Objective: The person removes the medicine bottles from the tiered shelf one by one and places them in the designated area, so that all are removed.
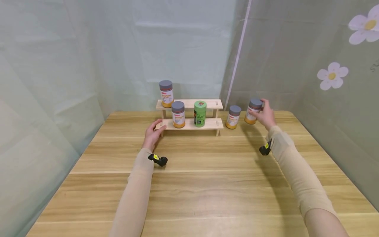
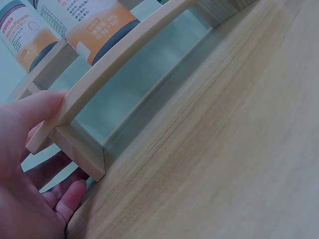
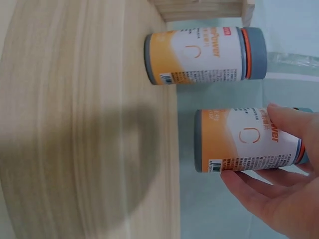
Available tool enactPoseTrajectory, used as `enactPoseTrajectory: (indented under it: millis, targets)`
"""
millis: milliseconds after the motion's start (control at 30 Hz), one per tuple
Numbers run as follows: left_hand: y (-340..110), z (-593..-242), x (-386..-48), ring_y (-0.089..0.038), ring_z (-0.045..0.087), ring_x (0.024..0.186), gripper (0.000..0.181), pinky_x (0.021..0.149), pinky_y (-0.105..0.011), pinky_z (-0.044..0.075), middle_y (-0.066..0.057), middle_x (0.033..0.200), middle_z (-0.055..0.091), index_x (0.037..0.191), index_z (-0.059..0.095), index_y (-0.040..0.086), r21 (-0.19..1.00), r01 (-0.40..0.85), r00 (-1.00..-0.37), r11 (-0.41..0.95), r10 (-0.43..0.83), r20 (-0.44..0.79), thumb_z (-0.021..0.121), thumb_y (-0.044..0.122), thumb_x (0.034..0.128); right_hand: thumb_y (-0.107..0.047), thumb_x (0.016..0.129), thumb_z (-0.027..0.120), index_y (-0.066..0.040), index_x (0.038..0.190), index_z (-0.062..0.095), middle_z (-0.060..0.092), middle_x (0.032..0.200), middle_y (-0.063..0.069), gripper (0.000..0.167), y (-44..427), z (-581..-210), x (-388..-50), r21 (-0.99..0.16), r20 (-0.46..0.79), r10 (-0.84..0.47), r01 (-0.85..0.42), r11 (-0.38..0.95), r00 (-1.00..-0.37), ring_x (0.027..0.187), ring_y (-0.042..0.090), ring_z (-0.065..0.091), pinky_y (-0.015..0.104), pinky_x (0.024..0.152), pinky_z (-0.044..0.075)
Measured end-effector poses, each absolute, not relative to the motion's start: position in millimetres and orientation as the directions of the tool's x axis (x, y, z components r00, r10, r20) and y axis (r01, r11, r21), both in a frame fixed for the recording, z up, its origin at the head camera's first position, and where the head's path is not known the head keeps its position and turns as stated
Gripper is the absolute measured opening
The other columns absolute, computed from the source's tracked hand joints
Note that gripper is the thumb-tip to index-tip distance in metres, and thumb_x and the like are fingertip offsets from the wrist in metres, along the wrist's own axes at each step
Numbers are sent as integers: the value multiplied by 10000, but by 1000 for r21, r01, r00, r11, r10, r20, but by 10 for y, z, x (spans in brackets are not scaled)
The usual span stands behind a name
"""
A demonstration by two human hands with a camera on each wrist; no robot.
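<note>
My right hand (image 1: 266,115) pinches a supplement bottle (image 1: 254,108) with a grey cap and orange-white label. In the right wrist view that bottle (image 3: 234,139) hangs above the table, thumb on one side and fingers on the other. A matching bottle (image 1: 233,117) stands just left of it on the table. At the two-tier wooden shelf (image 1: 189,124), my left hand (image 1: 152,133) grips the left end of the lower board. The left wrist view has the thumb against the board's edge (image 2: 75,99), with fingers behind the leg.
On the upper tier stands one grey-capped bottle (image 1: 166,94) at the left. The lower tier carries another grey-capped bottle (image 1: 178,115) and a green canister (image 1: 200,114). A curtain (image 1: 189,49) hangs behind the wooden table (image 1: 201,184).
</note>
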State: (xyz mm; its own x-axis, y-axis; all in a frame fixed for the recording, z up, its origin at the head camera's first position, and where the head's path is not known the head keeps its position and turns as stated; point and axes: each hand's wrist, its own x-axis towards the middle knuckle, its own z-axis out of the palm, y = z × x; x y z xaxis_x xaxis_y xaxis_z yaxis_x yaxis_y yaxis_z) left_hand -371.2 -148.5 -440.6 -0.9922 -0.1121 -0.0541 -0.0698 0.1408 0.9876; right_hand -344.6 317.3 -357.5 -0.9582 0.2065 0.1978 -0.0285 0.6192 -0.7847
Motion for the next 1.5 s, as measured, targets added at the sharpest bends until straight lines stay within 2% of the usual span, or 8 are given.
enactPoseTrajectory:
  millis: [300,533,767,1167,1400,1500]
  targets:
    - [-1486,-4440,-3723,-190,253,1469,540,1182,-347,268,26,1583,333,1414,500,166,991,-41,-994,128,-103,-28,679,228,908,-100,928,629,-15,1514,98,348,1447,363,795,3277,-3754,-3506,-789,195,114,-87,608,-974,1325,491,376,593,1068,361]
    - [-1496,-4420,-3720,-207,222,1483,538,1201,-368,225,28,1579,340,1412,501,181,988,-44,-995,149,-97,-30,674,277,913,-5,920,599,32,1497,100,288,1474,382,763,3296,-3846,-3543,-811,198,71,-123,572,-978,1375,510,303,591,1129,285]
    - [-1486,-4399,-3723,-205,246,1469,527,1192,-371,244,25,1577,343,1408,505,181,987,-51,-994,151,-105,-35,671,266,915,11,937,560,-2,1513,51,251,1490,377,769,3317,-3881,-3551,-815,160,59,-98,571,-985,1379,507,288,601,1124,280]
    - [-1466,-4395,-3689,-204,216,1485,518,1212,-371,196,36,1572,352,1401,511,186,988,-74,-993,135,-102,-61,669,279,917,14,955,522,-40,1523,-33,223,1490,383,796,3346,-4000,-3586,-834,132,-32,-129,536,-991,1370,497,290,584,1126,278]
    - [-1483,-4412,-3694,-199,235,1473,529,1201,-381,220,38,1577,342,1407,504,198,987,-74,-993,140,-103,-59,670,297,915,21,973,466,-51,1505,-151,100,1513,393,819,3404,-4113,-3664,-862,124,-99,-157,483,-987,1401,529,192,612,1143,206]
    - [-1488,-4403,-3689,-196,236,1470,528,1193,-376,235,35,1577,340,1405,506,196,988,-64,-993,138,-104,-50,673,293,914,10,980,460,-77,1505,-160,100,1511,392,817,3394,-4127,-3664,-859,144,-106,-177,480,-984,1406,538,175,612,1144,201]
